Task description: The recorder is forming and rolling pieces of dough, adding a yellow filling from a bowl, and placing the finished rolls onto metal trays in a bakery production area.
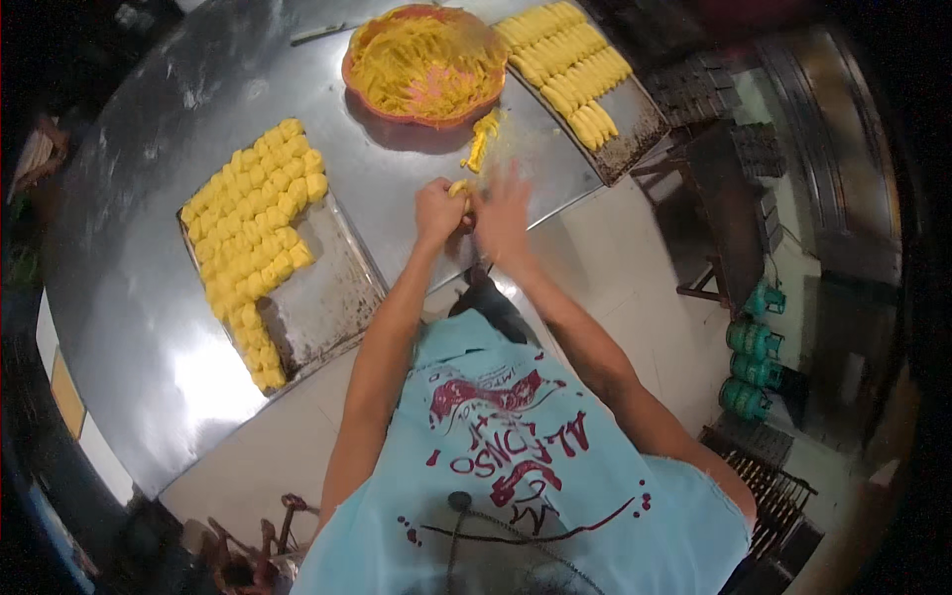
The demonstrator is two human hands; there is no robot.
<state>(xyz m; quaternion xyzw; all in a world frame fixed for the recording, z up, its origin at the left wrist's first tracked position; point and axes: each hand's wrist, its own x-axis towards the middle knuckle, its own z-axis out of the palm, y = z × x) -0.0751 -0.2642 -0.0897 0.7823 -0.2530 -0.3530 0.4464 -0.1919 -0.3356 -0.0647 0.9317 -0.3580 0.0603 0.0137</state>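
Steel tabletop (129, 248), shiny and smudged, runs from 8 round to 1 o'clock of frame centre. Between 9 and 10: left tray (342, 263), rows of yellow lumps (253, 203) on it, lower-right part bare. At 12, far out: red scalloped bowl (436, 123), yellow dough (397, 64) smeared up the inside. Just below its right side, a yellow smear (481, 144) on the steel. At 1: right tray (627, 114), yellow rolls (565, 59) in tight rows, near end bare. Pale tiled floor (615, 238) at 2, green cylinders (752, 369) between 3 and 4.

Both hands at 12, closer in. Left hand (439, 210): fingers curled, pinching a small yellow piece (459, 188). Right hand (504, 213): motion-blurred, fingers spread, just beside that piece; can't tell if touching.
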